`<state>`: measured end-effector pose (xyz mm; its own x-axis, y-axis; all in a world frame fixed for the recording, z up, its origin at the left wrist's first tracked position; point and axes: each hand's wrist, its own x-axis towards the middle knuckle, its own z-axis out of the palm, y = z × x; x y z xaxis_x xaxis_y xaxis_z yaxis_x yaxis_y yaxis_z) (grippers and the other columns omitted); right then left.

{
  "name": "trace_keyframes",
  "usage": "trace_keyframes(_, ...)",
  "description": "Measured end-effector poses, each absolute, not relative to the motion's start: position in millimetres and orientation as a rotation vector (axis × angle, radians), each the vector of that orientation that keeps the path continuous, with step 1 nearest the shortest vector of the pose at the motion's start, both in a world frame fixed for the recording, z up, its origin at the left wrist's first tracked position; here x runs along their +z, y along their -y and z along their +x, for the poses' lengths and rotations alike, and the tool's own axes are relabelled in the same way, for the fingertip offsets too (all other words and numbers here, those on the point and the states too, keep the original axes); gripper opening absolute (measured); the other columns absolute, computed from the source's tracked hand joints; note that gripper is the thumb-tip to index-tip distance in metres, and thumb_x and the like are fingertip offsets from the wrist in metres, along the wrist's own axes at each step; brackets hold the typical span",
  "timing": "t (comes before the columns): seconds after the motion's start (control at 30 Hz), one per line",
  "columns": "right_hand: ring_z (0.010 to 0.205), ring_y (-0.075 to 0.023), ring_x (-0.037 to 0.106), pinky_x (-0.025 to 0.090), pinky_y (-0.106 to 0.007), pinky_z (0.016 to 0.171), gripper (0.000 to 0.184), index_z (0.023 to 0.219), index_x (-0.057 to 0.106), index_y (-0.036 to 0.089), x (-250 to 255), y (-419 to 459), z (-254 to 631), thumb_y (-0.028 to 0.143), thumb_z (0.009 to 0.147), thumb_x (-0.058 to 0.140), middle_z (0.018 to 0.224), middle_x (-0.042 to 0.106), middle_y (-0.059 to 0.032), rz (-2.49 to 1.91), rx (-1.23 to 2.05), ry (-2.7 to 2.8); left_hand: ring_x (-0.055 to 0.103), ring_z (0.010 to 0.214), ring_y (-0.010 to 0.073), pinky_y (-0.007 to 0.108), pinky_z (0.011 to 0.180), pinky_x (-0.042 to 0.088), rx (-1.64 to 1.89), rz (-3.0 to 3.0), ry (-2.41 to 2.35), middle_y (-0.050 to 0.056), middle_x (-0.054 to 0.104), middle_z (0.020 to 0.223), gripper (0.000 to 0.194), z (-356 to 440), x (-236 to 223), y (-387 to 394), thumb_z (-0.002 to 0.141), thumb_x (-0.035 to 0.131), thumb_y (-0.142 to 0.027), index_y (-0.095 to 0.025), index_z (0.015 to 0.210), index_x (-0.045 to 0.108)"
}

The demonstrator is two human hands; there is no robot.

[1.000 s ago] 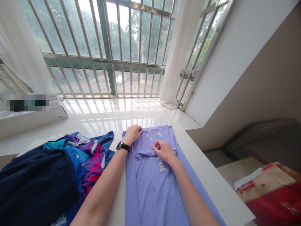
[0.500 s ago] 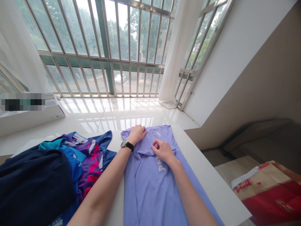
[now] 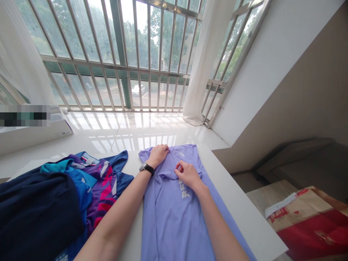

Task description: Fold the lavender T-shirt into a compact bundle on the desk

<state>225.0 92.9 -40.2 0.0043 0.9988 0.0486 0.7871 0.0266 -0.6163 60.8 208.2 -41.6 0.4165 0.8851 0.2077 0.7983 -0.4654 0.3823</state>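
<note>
A lavender long garment (image 3: 168,217) with pale printed characters and a small white logo lies spread on the white table. My left hand (image 3: 159,154), with a black-strapped watch on the wrist, has its fingers closed on the cloth at the garment's far collar end. Lower and to the right, my right hand (image 3: 187,174) is closed in a pinch over the chest, beside the printed characters. What sits between its thumb and forefinger is too small to make out. A thin line runs down the cloth between the two hands.
On the left lies a pile of dark blue, purple and red clothes (image 3: 100,188). A white box (image 3: 38,132) stands on the sill. Beyond are a barred window and white curtain (image 3: 194,90). Below the table's right edge (image 3: 252,210) is a red-and-brown paper bag (image 3: 315,221).
Both hands stay nearly in place on the garment. The thin line between them looks fainter now. The whole view has shifted slightly.
</note>
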Motion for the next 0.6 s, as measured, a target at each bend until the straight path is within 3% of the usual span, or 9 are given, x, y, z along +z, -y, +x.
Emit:
trace_keyframes(0.33, 0.068, -0.0158, 0.064, 0.038, -0.025, 0.061, 0.005, 0.087, 0.066, 0.024, -39, -94, 226, 0.025, 0.085, 0.062, 0.068, 0.068, 0.0024, -1.896, 0.453, 1.857, 0.059, 0.112, 0.0255, 0.035, 0.095, 0.046, 0.575, 2.471, -1.461, 0.009, 0.064, 0.118, 0.029, 48, -29, -211, 0.091, 0.061, -0.03, -0.022, 0.119, 0.062)
trace_keyframes(0.6, 0.067, -0.0144, 0.062, 0.037, -0.024, 0.063, 0.013, 0.096, 0.067, 0.025, -29, -81, 202, 0.034, 0.09, 0.06, 0.073, 0.068, 0.0022, -1.585, 0.367, 2.002, 0.065, 0.099, 0.0228, 0.029, 0.085, 0.049, 0.357, 2.551, -1.451, 0.006, 0.071, 0.105, 0.024, 25, 23, -197, 0.089, 0.059, -0.025, -0.021, 0.112, 0.067)
